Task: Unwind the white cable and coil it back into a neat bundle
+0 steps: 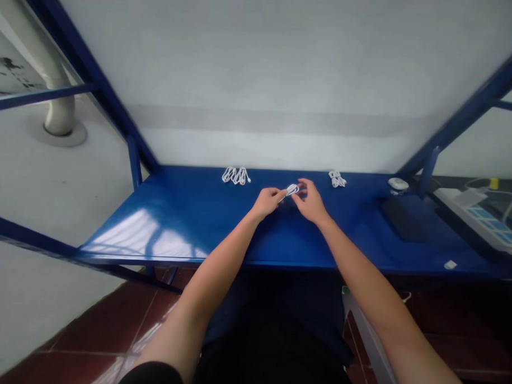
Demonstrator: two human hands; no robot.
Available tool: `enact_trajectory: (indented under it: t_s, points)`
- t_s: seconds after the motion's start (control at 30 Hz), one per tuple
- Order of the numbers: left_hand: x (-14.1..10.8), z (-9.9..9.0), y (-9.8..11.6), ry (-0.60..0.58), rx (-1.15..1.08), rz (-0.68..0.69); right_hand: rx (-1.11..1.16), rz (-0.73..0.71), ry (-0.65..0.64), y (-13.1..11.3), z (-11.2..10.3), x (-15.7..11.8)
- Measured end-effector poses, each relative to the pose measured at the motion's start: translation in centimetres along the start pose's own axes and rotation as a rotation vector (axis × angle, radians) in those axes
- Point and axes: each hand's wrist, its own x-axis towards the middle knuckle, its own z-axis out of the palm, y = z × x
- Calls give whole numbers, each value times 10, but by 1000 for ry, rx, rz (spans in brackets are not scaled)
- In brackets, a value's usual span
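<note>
Pinched between both hands, a small coiled white cable [292, 189] is held just above the glossy blue metal table [188, 217]: the left hand [267, 202] is closed on one end, the right hand [310, 200] on the coil. It is judged light, limp and easily unravelled, so best gripped across the bundled loops. Two more white cable bundles [236, 175] [336, 179] lie near the back edge.

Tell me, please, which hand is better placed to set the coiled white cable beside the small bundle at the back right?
Probably the right hand: it grips the coiled white cable and sits nearer the small bundle than the left hand.
</note>
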Motion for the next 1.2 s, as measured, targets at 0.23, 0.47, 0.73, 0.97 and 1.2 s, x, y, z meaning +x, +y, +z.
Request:
enact_trajectory:
  t_s: [0.23, 0.47, 0.73, 0.97, 1.2]
  points:
    - [8, -16, -4, 35, 23, 20, -45, -46, -168, -2, -4, 3]
    - [12, -34, -13, -62, 419, 269, -221, -57, -115, 15, -1, 8]
    - [10, -23, -19, 8, 788, 304, -371, 6, -206, 30, 4, 10]
    - [12, -31, -19, -70, 808, 274, -384, 44, -256, 33, 3, 10]
    - [7, -49, -12, -287, 1009, 10, -553, 222, -398, 28, -26, 12]
